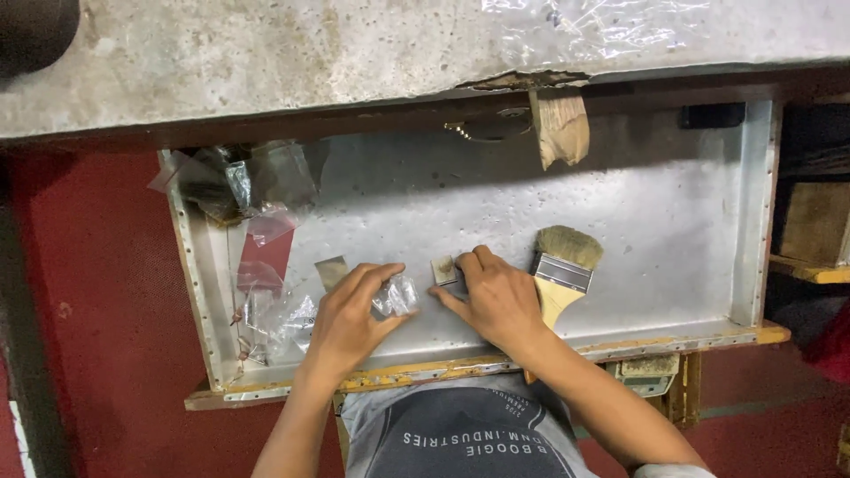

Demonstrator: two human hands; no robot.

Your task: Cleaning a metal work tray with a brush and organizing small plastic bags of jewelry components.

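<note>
Tray point(753, 221) pulled out under bench point(266, 62). Left hand point(350, 323): fingers pinched on clear bag point(398, 294). Right hand point(500, 301): fingers flat, pressing small metal piece point(443, 270). Second piece point(332, 270) just beyond left fingers; brush point(562, 265) beside right fingers. More bags point(266, 310) left of left fingers, untouched.

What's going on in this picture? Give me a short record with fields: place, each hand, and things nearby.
place: shallow pale tray with a yellow front edge, under a concrete slab
left hand: left hand pinches a small clear plastic packet
right hand: right hand has fingertips on a small flat metal piece
nearby: paintbrush beside the right hand; second flat metal piece; crumpled clear bags at the tray's left
</note>
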